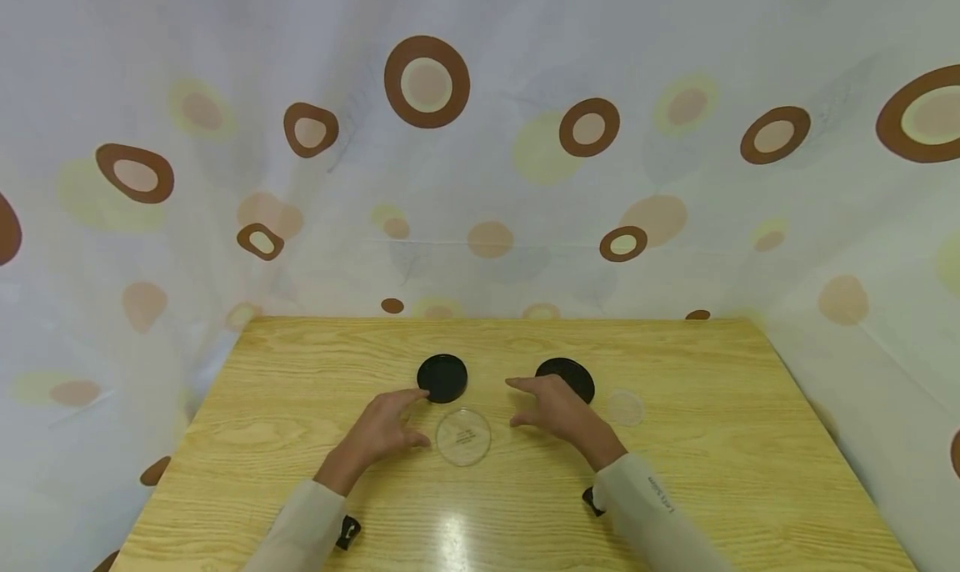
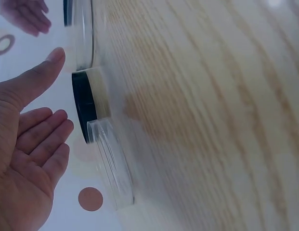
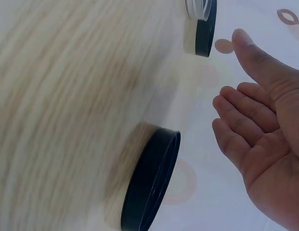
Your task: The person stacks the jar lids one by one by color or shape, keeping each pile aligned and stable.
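Note:
A clear round shallow dish (image 1: 463,437) with small printed text lies on the wooden table between the hands. To its left is my left hand (image 1: 382,426), thumb and fingers spread apart, fingertips by the near edge of a black round shallow dish (image 1: 442,373). My right hand (image 1: 558,407) reaches in from the other side, holding nothing, and partly covers a second black round dish (image 1: 573,378). Both palms show bare, the left hand (image 2: 31,139) in the left wrist view and the right hand (image 3: 265,130) in the right wrist view.
A fainter clear disc (image 1: 626,408) lies right of the second black dish. Black straps (image 1: 348,532) show at the wrists. A white curtain with brown ring patterns (image 1: 427,80) hangs behind the table (image 1: 300,363) and along its sides.

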Demonstrator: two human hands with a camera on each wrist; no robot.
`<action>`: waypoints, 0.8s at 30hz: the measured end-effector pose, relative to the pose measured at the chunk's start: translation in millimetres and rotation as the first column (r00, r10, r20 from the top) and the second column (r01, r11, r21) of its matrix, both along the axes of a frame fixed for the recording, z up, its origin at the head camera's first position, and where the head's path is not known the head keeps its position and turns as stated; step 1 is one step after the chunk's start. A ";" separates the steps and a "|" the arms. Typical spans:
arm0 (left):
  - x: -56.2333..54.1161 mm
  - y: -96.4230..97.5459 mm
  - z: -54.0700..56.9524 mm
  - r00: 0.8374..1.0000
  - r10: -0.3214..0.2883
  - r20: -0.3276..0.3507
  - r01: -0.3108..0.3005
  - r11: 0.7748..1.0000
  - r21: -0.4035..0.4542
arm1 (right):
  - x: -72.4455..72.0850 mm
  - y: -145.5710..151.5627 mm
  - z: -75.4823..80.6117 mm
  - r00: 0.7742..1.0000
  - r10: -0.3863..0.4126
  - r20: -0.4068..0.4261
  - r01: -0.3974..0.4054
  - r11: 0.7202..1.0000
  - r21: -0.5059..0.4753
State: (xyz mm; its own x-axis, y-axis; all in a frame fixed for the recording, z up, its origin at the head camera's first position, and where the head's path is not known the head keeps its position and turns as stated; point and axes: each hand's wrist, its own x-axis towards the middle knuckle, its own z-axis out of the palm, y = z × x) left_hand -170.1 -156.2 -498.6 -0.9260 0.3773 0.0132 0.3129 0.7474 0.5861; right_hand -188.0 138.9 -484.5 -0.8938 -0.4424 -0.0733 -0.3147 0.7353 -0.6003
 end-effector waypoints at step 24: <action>4.5 8.6 -13.7 0.991 -0.101 -0.083 0.096 0.993 -0.069 | 4.7 -26.4 -17.2 0.988 0.137 -0.077 -0.133 0.990 0.055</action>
